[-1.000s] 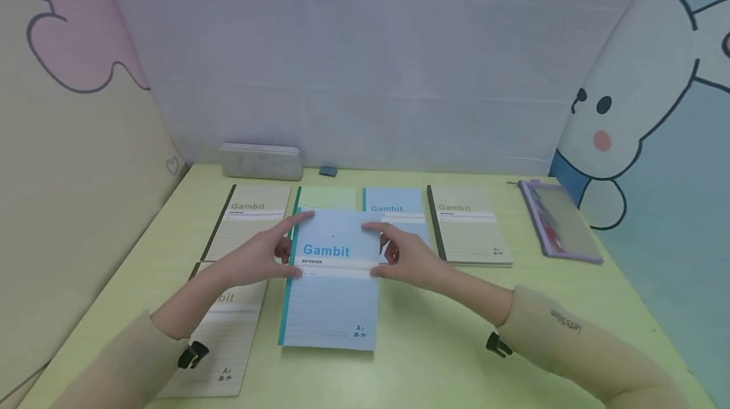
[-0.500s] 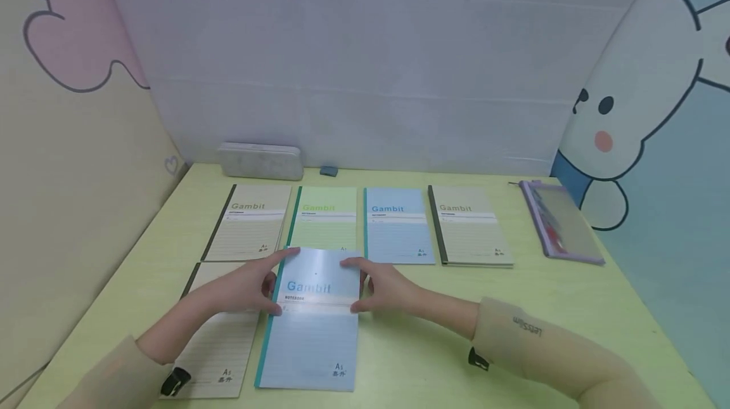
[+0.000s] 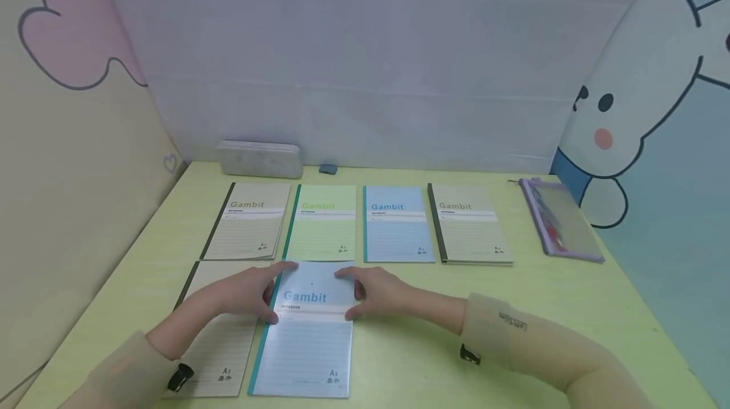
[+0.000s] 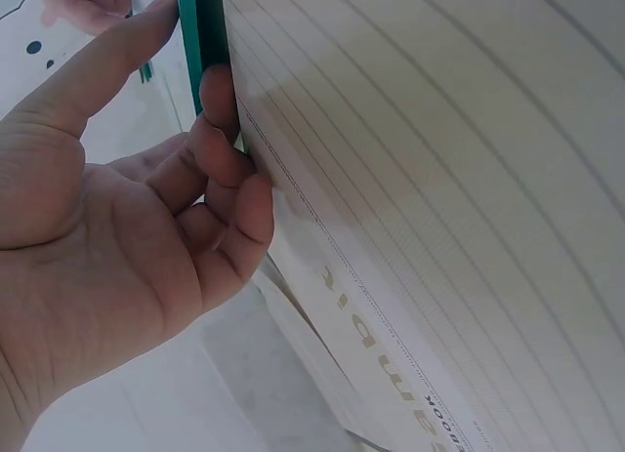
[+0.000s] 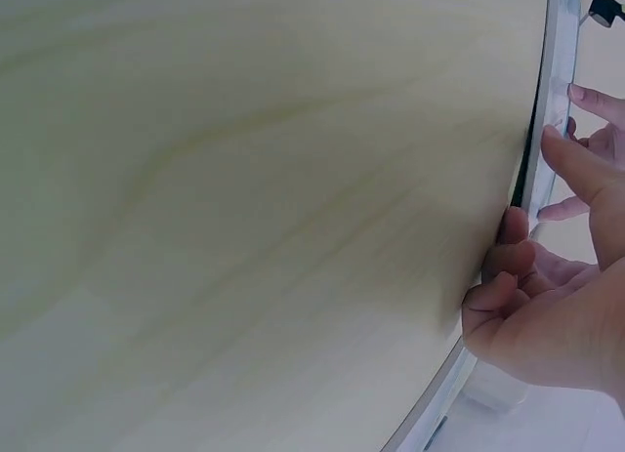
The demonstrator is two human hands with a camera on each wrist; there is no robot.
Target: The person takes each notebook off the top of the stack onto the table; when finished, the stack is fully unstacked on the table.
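Observation:
A blue Gambit notebook [image 3: 305, 358] with a teal spine lies at the near side of the table, just below a green notebook [image 3: 322, 225]. My left hand [image 3: 242, 295] grips its spine edge, with thumb and forefinger on the cover and the other fingers curled at the side. Opposite, my right hand [image 3: 382, 292] holds the right edge in the same way. In the left wrist view, the thumb meets the teal spine [image 4: 203, 52], over a beige notebook [image 4: 420, 159]. The right wrist view shows the right fingers bent against the tabletop beside the notebook's edge.
Along the back row lie a beige notebook [image 3: 248, 222], another blue notebook [image 3: 397, 225] and a thicker beige one [image 3: 473, 225]. Behind them stand a grey case [image 3: 260, 160] and a small dark blue block [image 3: 327, 169]. A purple-edged zip pouch [image 3: 564, 222] is at the right.
Both hands have brought the blue notebook toward me, leftward and down onto the table, beside the near beige notebook. The green notebook behind it has come into full view.

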